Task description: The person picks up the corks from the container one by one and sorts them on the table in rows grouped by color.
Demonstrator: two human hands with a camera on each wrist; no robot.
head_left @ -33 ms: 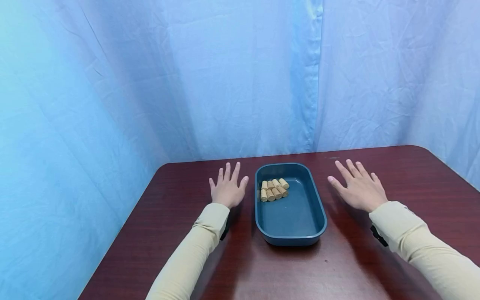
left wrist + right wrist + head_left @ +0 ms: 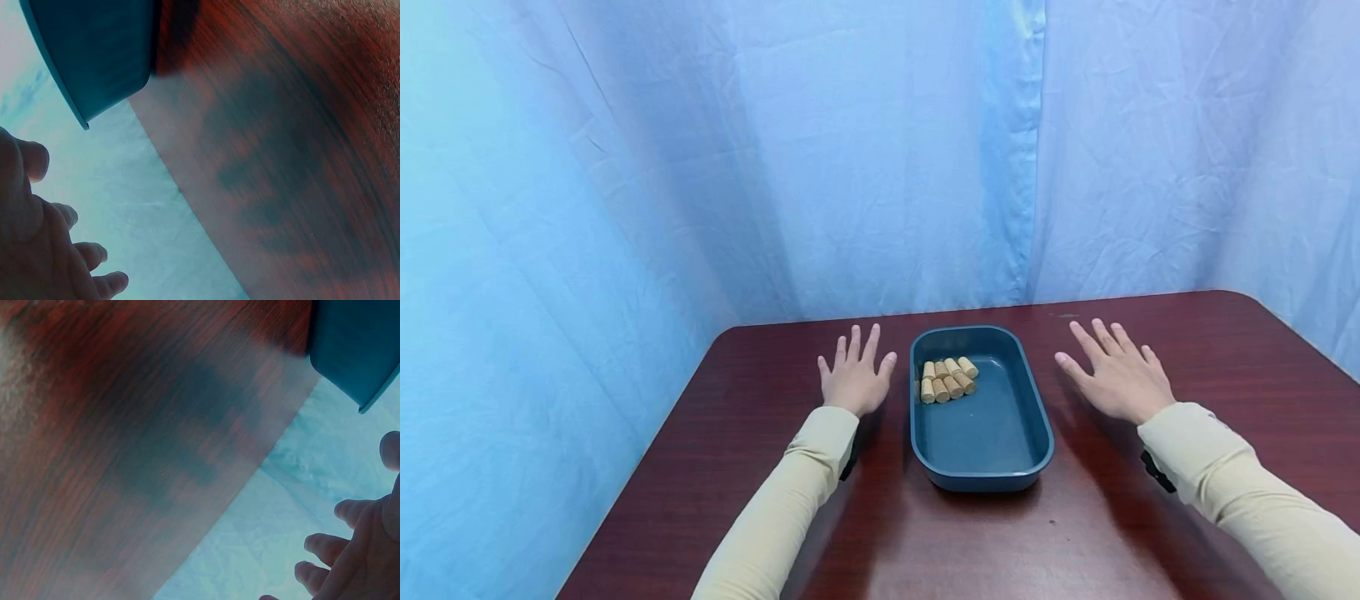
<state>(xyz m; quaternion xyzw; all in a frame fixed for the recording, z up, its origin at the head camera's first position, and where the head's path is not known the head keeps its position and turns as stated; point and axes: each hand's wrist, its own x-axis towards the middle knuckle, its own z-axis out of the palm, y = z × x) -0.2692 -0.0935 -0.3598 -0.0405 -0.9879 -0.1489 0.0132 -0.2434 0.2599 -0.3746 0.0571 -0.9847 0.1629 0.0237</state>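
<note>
The left grip (image 2: 855, 385) and right grip (image 2: 1122, 385) hovered splayed and empty either side of the tray (image 2: 988, 437) at frame centre, seemingly just poised, and the corks (image 2: 941, 390) at its upper left likely called for an inward reach.

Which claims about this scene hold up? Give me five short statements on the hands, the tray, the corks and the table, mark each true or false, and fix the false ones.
1. The corks lie inside the blue tray. True.
2. The left hand is holding a cork. False: it holds nothing and is apart from the tray.
3. The right hand is to the right of the tray. True.
4. The corks form one single row. False: they lie in two rows.
5. The tray stands on a dark red table. True.
</note>
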